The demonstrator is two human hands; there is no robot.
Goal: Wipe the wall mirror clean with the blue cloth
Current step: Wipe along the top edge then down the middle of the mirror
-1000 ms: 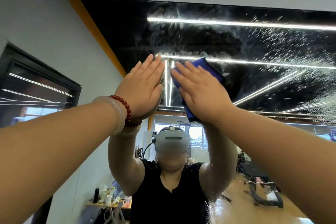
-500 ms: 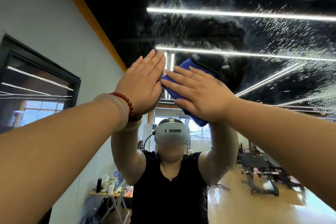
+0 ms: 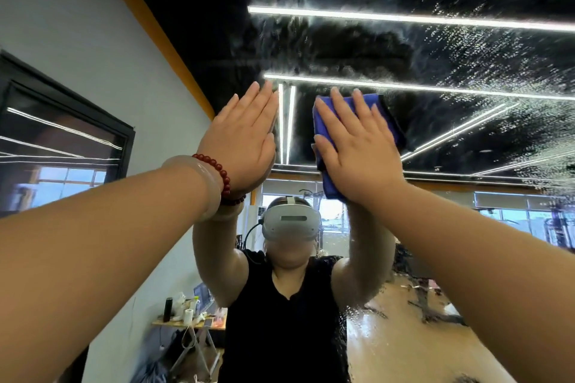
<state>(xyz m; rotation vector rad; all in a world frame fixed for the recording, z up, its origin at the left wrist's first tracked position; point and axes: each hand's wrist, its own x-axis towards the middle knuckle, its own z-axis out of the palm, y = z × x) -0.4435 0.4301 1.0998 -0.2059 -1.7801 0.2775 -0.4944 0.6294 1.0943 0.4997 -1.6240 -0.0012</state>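
**Flat palm, loose cloth**

Nothing pinches the blue cloth (image 3: pixel 378 104), so I judge it may slide out mid-stroke. My left grip (image 3: pixel 242 140), flat on the mirror (image 3: pixel 342 50), may leave prints. My right grip (image 3: pixel 357 146), fingers straight, presses the cloth to the glass high up. The cloth lies under that palm, edges showing. Droplets (image 3: pixel 513 71) sit rightward.
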